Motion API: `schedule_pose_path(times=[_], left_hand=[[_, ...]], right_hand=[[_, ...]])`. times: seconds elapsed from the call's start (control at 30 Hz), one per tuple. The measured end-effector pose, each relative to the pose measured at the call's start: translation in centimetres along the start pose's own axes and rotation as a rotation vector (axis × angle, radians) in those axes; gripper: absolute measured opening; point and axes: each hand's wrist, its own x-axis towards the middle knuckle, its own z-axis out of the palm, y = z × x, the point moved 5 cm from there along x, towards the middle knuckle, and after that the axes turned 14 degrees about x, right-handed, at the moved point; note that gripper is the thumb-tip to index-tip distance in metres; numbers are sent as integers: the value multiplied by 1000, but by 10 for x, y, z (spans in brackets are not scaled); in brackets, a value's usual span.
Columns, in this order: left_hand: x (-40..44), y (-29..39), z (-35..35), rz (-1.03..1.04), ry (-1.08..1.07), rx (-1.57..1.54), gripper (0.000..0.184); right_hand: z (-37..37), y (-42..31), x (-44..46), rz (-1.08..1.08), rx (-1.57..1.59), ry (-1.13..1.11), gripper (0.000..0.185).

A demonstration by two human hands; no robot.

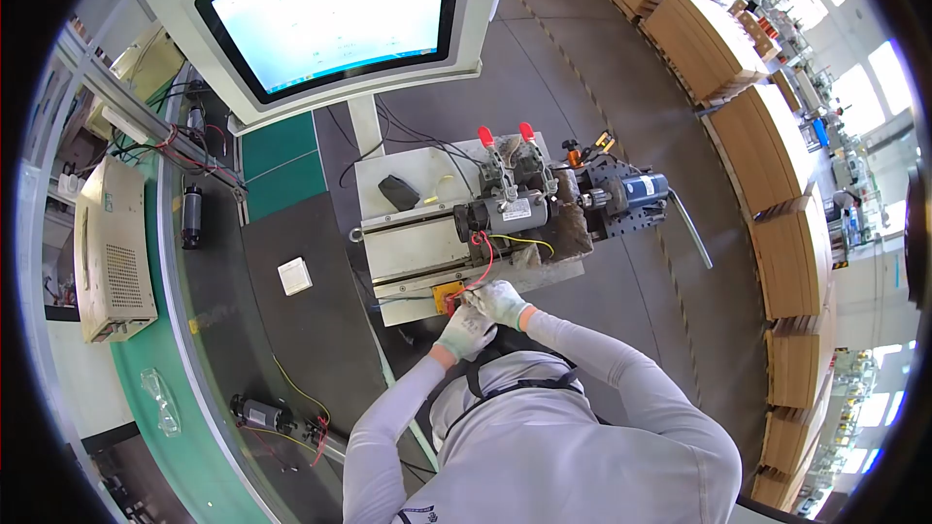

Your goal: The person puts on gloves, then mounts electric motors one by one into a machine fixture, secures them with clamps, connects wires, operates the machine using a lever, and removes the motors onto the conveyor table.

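Both gloved hands were close together just below centre of frame, near the lower edge of the metal fixture plate (412, 171). The left hand (465, 333) was to the left and slightly lower; the right hand (502, 305) reached in from the right. Fingers of both: bent and gathered towards each other at the lower end of the red wire (491, 260). Exact grip, and any small part between the fingertips, could not be told at this scale. The labelled motor (519, 214) lay on its side on the fixture, at centre, above the hands, its red wire running down to them and a yellow-green wire (536, 241) curving off to the right. The orange block (447, 297) sat just beside the hands, upper left of them. Two red-handled clamps (507, 160) stood at the motor's upper side; a blue-bodied cylinder (642, 190) lay right of it. Monitor (335, 15): lit, upper left of frame.
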Motion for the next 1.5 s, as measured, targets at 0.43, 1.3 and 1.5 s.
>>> schedule_pose_path(times=[0.43,1.3,1.5], left_hand=[[-7,-3,86,-36,-278,585,42],[-249,-344,-29,-1306,-58,213,66],[-255,-337,-19,-1352,-70,131,74]], right_hand=[[10,-12,7,-8,-205,-77,27],[15,128,-321,1220,231,-36,43],[69,124,-368,1376,536,-89,43]])
